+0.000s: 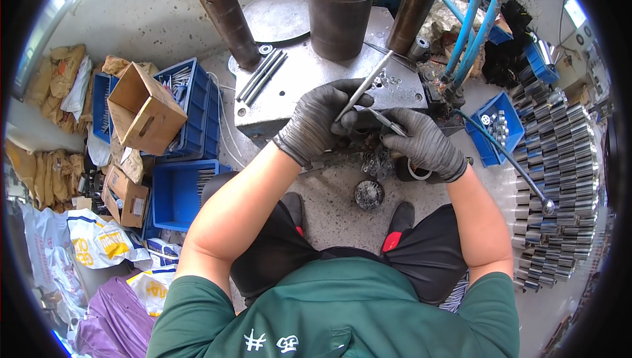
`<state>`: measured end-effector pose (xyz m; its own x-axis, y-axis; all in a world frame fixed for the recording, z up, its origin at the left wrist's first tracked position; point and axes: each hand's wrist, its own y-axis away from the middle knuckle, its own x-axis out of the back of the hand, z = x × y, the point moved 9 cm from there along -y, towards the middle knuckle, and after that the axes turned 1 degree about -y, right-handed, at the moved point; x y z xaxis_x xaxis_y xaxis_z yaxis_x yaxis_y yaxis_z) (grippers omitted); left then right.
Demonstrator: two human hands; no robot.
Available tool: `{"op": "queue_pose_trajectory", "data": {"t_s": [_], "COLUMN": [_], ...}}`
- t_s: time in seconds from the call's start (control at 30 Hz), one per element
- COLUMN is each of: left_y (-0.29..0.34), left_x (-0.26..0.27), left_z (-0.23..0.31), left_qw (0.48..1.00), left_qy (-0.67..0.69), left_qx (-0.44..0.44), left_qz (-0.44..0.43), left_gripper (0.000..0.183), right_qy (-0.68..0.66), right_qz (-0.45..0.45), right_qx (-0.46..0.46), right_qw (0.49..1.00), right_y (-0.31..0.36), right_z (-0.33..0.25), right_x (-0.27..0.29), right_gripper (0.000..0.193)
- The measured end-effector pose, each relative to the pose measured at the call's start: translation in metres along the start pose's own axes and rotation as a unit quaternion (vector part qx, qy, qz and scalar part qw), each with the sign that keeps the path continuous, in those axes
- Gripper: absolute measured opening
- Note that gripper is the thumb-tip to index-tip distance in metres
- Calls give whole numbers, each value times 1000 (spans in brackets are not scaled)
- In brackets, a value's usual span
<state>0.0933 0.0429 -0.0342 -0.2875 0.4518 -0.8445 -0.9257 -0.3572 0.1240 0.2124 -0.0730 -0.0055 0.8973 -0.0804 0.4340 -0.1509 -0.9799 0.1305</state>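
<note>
My left hand (317, 120), in a black glove, is closed around a slender metal rod (374, 75), which slants up and to the right over a steel press bed (283, 104). Close beside it, my black-gloved right hand (424, 142) pinches a slim, pointed metal tool (388, 122). Its tip points toward the left hand; whether it touches the rod I cannot tell. Several similar metal rods (263, 76) lie side by side on the left of the bed. Small metal rings (388, 81) are scattered on the bed's right, just beyond my hands.
A thick press ram (339, 25) stands between two steel columns (220, 12). Left are blue bins (176, 210) and a wooden box (146, 111). Right are stacked metal cylinders (559, 167), a blue parts bin (494, 127) and a ball-ended lever (510, 158). A round tin (368, 195) sits between my feet.
</note>
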Motion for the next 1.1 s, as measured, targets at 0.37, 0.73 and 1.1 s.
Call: {"op": "queue_pose_trajectory", "data": {"t_s": [0.37,0.73,1.1], "left_y": [5,8,1], "left_x": [1,4,22], "left_z": [21,26,15], "left_qw": [996,988,989], "left_qy": [-71,-121,-106], "left_qx": [-48,-84,-81], "left_qz": [17,40,69], "left_gripper": [61,56,40], "right_qy": [405,488,300], "right_qz": [199,195,261], "right_qx": [155,207,123], "right_qw": [879,825,909], "right_y": [-15,-28,-43], "right_z": [4,20,43], "right_x": [50,27,50], "right_gripper": [31,19,15]}}
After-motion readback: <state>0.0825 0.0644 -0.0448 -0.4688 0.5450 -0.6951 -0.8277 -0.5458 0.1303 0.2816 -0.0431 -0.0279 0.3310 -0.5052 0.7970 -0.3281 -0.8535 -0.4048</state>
